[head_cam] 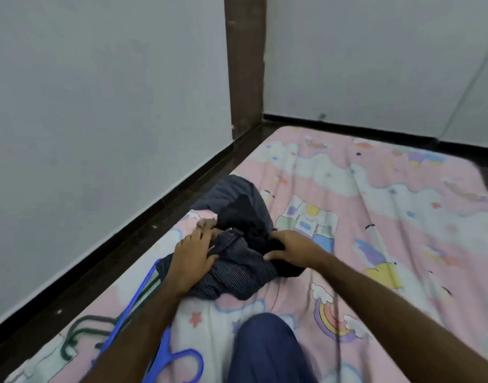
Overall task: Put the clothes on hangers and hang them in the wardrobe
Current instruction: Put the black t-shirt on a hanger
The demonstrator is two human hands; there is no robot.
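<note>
A mattress point(375, 189) lies low on a dark glossy floor point(160, 217), covered in a pink sheet printed with clouds, rainbows and cartoon figures. Pale grey walls point(99, 106) close in on two sides, with a dark baseboard along their foot and a dark brown vertical post point(245, 64) at the corner.

On the sheet sits a heap of dark clothes — a navy pinstriped garment point(231, 275) at the near side, a plain black piece point(251, 222) bunched on top of it, and a grey-blue piece point(223, 192) behind, toward the wall. The fabric is crumpled, not spread.

The left hand point(194, 254) rests on the pinstriped garment with its fingers stretched forward and fairly straight, pressing on the cloth. The right hand point(288, 248) has its fingers curled into the black piece, gripping it, thumb out along the near edge.

Beside the left forearm lie hangers on the sheet — a blue hanger point(179, 357) nearest, and green hangers point(79, 335) closer to the mattress edge. The person's knee in dark blue trousers point(265, 352) shows at the bottom.
</note>
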